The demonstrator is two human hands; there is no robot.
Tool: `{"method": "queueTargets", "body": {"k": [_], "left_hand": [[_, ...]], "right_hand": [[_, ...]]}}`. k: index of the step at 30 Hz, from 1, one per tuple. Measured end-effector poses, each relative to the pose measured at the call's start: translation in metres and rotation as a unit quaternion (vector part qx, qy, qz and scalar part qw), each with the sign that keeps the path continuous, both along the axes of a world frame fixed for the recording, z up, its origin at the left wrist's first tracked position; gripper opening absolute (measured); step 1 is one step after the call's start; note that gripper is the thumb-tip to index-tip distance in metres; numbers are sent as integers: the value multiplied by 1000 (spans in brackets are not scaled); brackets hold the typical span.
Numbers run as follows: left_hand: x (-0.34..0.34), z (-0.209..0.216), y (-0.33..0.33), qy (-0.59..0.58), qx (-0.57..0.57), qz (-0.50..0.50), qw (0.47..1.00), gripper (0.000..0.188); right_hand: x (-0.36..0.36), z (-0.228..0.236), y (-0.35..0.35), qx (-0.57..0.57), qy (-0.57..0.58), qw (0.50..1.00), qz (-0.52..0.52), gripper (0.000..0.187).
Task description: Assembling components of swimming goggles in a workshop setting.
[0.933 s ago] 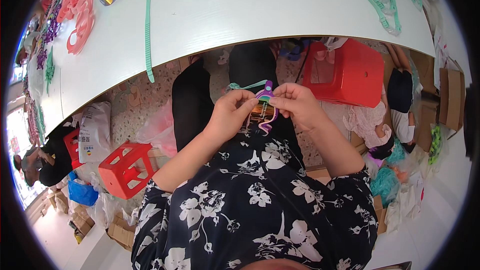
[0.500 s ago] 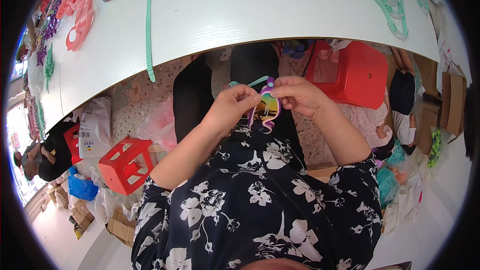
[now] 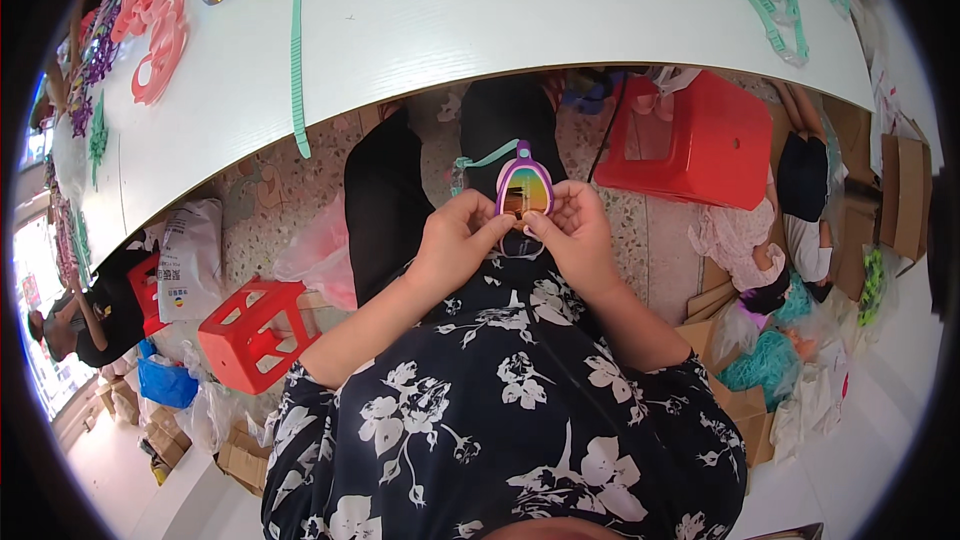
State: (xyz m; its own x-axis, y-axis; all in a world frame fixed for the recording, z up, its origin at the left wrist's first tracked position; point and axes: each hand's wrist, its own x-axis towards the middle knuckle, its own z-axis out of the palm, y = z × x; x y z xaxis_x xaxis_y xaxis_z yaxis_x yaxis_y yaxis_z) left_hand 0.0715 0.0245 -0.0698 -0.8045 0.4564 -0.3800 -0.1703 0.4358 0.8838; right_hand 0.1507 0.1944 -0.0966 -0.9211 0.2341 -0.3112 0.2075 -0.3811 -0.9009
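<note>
Over my lap I hold swim goggles [image 3: 527, 187] with a purple rim and a rainbow mirrored lens, one lens uppermost. A mint-green strap [image 3: 487, 158] trails from their top end to the left. My left hand [image 3: 460, 240] is closed on the goggles' lower left side, thumb near the nose piece. My right hand [image 3: 578, 235] pinches the lower right side, its thumb close to the left one. The lower lens is partly hidden by my hands. A loose ribbed mint-green strap [image 3: 298, 65] lies on the white table ahead.
The white table [image 3: 430, 10] has a curved-looking near edge. Pink goggle frames [image 3: 160, 45] lie at its far left, strapped goggles [image 3: 765, 0] at its right. Red stools [image 3: 715, 140] stand beneath the table at right and on the left [image 3: 258, 332]. Other people sit at both sides.
The goggles have turned so the mirrored lens faces up. My right hand has moved from their top end down to the lower right side; the left has shifted down slightly.
</note>
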Motion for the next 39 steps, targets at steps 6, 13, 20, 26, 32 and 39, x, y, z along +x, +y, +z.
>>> {"method": "queueTargets", "body": {"k": [6,13,20,26,32,39], "left_hand": [[8,-8,5,85,-50,9,995,22],[-2,-11,13,175,-37,-33,983,21],[-10,-22,26,176,-21,-68,982,21],[-6,-24,27,215,-25,-63,974,18],[-19,-28,14,279,76,14,957,30],[-14,-23,-7,208,52,223,951,33]], "right_hand": [[0,-3,-13,41,10,997,-57,32],[-7,3,25,145,47,986,60,49],[-62,24,97,572,201,713,352,49],[-102,34,80,497,297,656,484,35],[-86,27,88,480,230,756,381,66],[-42,9,28,507,148,846,79,70]]}}
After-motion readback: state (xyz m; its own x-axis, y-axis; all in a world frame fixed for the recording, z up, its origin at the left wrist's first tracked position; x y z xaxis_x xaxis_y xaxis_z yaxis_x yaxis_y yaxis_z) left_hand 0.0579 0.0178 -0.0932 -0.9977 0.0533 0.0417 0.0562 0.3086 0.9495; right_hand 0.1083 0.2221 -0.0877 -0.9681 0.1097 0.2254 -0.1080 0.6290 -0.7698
